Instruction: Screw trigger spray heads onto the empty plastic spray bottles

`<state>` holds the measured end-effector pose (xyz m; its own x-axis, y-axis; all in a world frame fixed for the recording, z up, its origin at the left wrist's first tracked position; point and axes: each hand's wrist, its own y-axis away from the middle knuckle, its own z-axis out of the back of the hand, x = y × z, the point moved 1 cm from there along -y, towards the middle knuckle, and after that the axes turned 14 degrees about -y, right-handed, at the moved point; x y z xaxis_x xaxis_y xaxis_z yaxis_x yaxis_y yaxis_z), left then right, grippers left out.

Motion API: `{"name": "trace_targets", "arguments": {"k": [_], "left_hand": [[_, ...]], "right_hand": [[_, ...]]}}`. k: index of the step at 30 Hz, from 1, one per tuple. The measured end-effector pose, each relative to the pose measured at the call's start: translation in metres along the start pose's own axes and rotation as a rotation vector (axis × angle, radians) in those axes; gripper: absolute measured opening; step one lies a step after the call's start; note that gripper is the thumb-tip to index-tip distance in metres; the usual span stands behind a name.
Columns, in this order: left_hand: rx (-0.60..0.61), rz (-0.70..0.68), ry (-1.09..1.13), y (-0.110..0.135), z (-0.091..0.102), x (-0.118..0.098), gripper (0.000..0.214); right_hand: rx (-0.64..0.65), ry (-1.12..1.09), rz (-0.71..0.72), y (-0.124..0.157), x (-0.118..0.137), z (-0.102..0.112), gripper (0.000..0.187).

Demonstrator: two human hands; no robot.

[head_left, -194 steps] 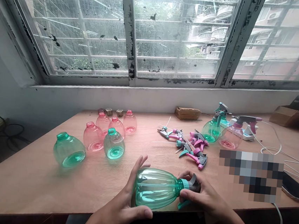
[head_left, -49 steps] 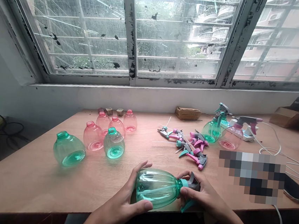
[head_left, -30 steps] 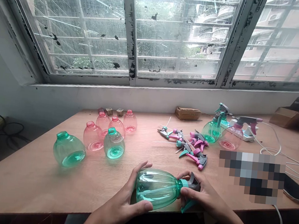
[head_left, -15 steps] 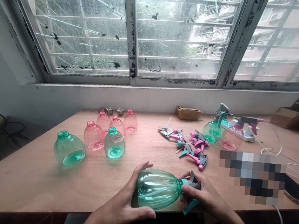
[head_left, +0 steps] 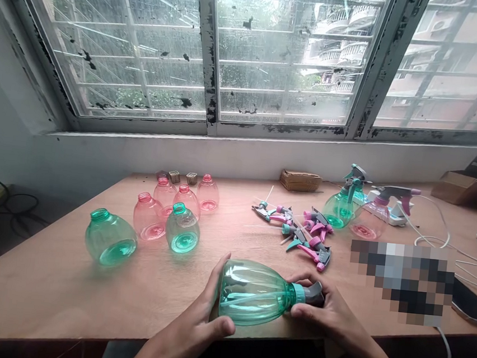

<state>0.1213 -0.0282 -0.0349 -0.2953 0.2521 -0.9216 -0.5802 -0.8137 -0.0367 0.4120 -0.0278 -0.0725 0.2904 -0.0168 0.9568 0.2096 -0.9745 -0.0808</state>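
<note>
A clear green spray bottle (head_left: 255, 294) lies on its side in the air above the table's front edge, its base to the left. My left hand (head_left: 203, 310) is wrapped round the base, thumb in front and fingers behind. At the neck, my right hand (head_left: 327, 308) grips the teal collar and grey spray head (head_left: 309, 294); its thumb presses the collar and the other fingers are partly hidden behind. A pale dip tube shows through the bottle wall. Beyond my hands lies a pile of loose pink, teal and grey spray heads (head_left: 301, 233).
Several open pink bottles (head_left: 149, 218) and two open green bottles (head_left: 110, 238) stand at the left. Bottles with spray heads (head_left: 339, 207) stand at the back right, beside a power strip and white cables (head_left: 443, 241). A cardboard box (head_left: 300, 181) sits near the wall; a phone (head_left: 473, 302) lies far right.
The spray head has turned about the bottle's axis, so its teal trigger no longer shows below. My right fingers have shifted round the collar, and the bottle has risen slightly.
</note>
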Motion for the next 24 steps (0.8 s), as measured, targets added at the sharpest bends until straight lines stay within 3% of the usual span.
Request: {"name": "trace_targets", "arguments": {"k": [4,11,17,24], "left_hand": [[0.000,0.006,0.104,-0.0012,0.0008,-0.0011,0.109],[0.087,-0.025,0.297,0.0029,-0.0035,0.0041,0.094],[0.084,-0.083,0.266,0.0041,-0.0059,0.0028,0.084],[0.044,-0.077,0.242,-0.0017,-0.0042,-0.0028,0.093]], "right_hand": [[-0.023,0.050,0.006,-0.0007,-0.0002,0.0004,0.039],[0.059,-0.149,-0.092,0.0002,-0.0019,-0.0012,0.039],[0.043,-0.141,-0.085,0.0000,-0.0001,-0.0017,0.041],[0.037,-0.154,-0.095,-0.0017,-0.0007,-0.0013,0.046]]}}
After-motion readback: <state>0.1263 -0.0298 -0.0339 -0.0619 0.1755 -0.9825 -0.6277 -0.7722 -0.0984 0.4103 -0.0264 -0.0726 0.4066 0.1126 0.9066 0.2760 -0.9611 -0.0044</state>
